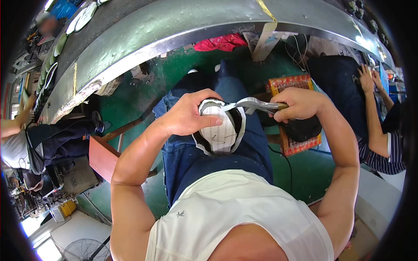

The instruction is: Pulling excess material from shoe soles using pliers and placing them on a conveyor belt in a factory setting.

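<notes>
Sole side up, a shoe upper on a last [220, 135] rests on my thighs, its pale, lined bottom board facing me and its dark edge standing up around the rim. My left hand [196, 114] is closed around the left side of the shoe, the thumb lying across the bottom. Lasting pliers [254, 104] with a curved metal head are gripped in my right hand [298, 105], to the right of the shoe. Their jaws meet a whitish strip of material at the shoe's upper edge. The hand covers most of the handles.
A long metal-edged bench [161, 41] curves across the far side. Right of my legs is a red patterned woven seat [300, 143] with a dark cloth on it. A pinkish-orange stool [104, 158] stands left. Co-workers sit on both sides. A pink cloth [220, 42] lies under the bench.
</notes>
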